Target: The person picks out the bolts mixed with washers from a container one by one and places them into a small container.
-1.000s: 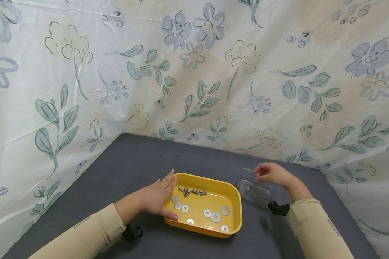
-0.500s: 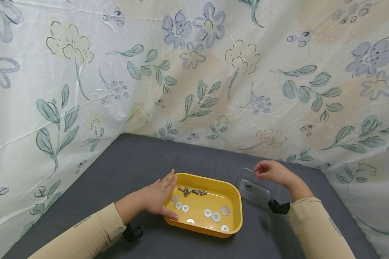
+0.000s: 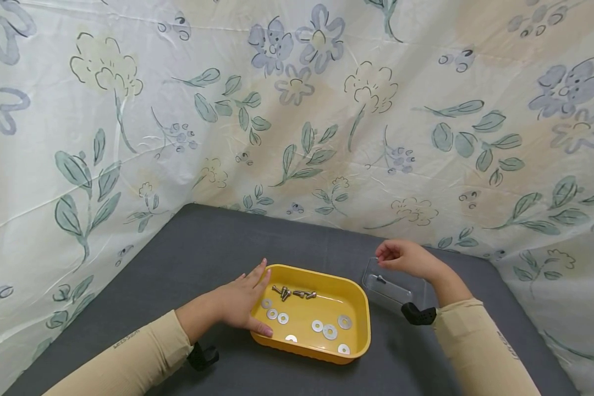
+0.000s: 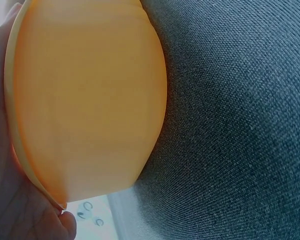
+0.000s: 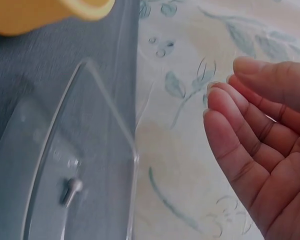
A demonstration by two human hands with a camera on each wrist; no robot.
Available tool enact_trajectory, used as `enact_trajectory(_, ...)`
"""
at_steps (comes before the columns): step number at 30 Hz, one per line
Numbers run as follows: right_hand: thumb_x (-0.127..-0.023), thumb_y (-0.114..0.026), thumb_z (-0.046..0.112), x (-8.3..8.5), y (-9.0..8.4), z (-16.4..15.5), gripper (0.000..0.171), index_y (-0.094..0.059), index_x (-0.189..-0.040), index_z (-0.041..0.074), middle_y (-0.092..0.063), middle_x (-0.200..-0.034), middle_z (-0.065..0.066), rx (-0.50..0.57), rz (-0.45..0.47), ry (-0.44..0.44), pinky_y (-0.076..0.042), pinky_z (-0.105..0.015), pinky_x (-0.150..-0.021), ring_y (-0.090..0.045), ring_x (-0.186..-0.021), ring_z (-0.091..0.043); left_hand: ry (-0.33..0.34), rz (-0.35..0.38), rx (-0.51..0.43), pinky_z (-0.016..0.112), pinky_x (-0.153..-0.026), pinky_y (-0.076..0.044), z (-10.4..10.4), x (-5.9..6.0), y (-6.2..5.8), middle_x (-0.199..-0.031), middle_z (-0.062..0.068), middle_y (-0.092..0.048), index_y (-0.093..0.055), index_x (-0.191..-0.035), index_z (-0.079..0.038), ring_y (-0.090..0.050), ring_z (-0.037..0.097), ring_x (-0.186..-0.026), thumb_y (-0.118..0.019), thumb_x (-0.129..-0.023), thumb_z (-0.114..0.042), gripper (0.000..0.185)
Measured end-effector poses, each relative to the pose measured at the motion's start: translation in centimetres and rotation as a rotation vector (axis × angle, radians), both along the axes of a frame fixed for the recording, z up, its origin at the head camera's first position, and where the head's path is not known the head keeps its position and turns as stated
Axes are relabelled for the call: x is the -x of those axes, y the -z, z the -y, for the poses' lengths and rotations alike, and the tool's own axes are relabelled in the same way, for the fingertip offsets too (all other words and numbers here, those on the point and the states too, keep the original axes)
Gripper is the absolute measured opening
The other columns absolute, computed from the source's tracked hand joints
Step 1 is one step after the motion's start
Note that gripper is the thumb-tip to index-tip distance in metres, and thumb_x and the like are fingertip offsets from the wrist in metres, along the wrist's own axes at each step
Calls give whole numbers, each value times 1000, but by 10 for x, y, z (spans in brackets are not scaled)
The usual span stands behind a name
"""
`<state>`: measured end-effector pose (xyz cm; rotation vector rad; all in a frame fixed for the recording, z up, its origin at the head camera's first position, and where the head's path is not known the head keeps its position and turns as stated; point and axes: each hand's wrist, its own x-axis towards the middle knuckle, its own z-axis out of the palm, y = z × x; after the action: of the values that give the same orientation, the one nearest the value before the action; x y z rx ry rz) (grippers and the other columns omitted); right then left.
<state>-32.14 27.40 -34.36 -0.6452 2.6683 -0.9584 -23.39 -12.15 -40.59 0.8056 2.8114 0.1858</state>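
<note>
My left hand [image 3: 235, 305] rests spread on the left rim of a yellow plastic tray [image 3: 322, 275], fingers straight along the edge. The left wrist view shows that palm [image 4: 20, 200] against the tray's outer wall [image 4: 90, 100]. Inside the tray lie several silver screws [image 3: 284, 293] in a back group and several flat washers [image 3: 329, 331]. To the right stands a clear plastic box [image 3: 393, 297] with one screw [image 5: 71, 191] in it. Over the box's far edge hovers my right hand [image 3: 406, 257]. Its fingers are loosely bent, the thumb is apart from them, and nothing is between.
A dark grey cloth surface [image 3: 218, 236] lies under both containers. Floral fabric [image 3: 297, 137] hangs behind and at the sides. Black wrist mounts [image 3: 418, 314] sit below each wrist, the right one close to the clear box's near right corner.
My right hand has moved slightly left above the clear box. A screw now shows plainly inside the box, where only a faint small spot appeared a second ago. The left hand stays put.
</note>
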Motion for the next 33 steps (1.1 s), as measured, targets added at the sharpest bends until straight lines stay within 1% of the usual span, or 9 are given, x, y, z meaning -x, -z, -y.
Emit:
enact_trajectory(5, -85, -65, 10, -2, -6, 13, 16, -61, -100, 8, -62, -93, -8, 15, -25, -39, -51, -28, -73, -57, -84, -21, 0, -5, 7, 45, -110, -16, 0, 1, 1, -152, 10, 15, -3, -147, -7, -6, 23, -140, -50, -61, -83, 124)
enact_trajectory(10, -83, -67, 9, -5, -10, 29, 16, -62, -99, 9, -62, -91, -7, 36, -41, -88, -51, -26, -73, -58, -83, -22, 6, -10, -2, 46, -110, -17, 0, 1, 2, -152, 12, 15, -4, -147, -6, -7, 24, -139, -51, -61, -83, 124)
enact_trajectory(13, -83, -68, 14, -6, -10, 39, 17, -61, -98, 9, -62, -89, -6, 39, -43, -124, -52, -25, -72, -58, -81, -23, 7, -11, -5, 46, -110, -17, 0, 1, 2, -152, 12, 14, -5, -147, -5, -7, 24, -139, -51, -62, -83, 124)
enact_trajectory(17, -83, -68, 19, -8, -9, 52, 18, -61, -97, 11, -61, -87, -2, 26, -65, -162, -51, -25, -71, -57, -78, -20, 8, -10, -8, 46, -109, -17, 0, 1, 2, -152, 12, 14, -5, -147, -5, -7, 25, -139, -51, -62, -82, 124)
enact_trajectory(21, -83, -68, 16, -9, -8, 63, 15, -62, -96, 14, -61, -87, 0, 17, -81, -171, -51, -25, -71, -57, -77, -17, 10, -8, -10, 46, -109, -17, 0, 2, 2, -152, 12, 14, -5, -147, -5, -7, 25, -139, -51, -63, -82, 123)
enact_trajectory(23, -84, -67, 15, -9, -6, 69, 14, -62, -96, 15, -61, -87, 1, 16, -74, -170, -51, -25, -72, -57, -78, -17, 11, -8, -9, 46, -109, -17, 0, 2, 2, -151, 12, 14, -5, -147, -5, -6, 24, -140, -51, -63, -82, 123)
enact_trajectory(27, -84, -66, 14, -9, -2, 79, 14, -62, -97, 14, -61, -89, 1, 22, -43, -199, -51, -26, -74, -58, -80, -16, 11, -11, -7, 46, -110, -17, 0, 1, 2, -152, 12, 14, -5, -147, -5, -6, 24, -140, -51, -63, -82, 123)
enact_trajectory(33, -85, -65, 13, -10, 7, 92, 13, -63, -98, 13, -63, -94, -3, 40, 13, -241, -51, -26, -75, -59, -82, -18, 11, -10, -9, 46, -110, -17, 0, 2, 2, -152, 12, 14, -5, -147, -5, -6, 24, -140, -52, -63, -81, 123)
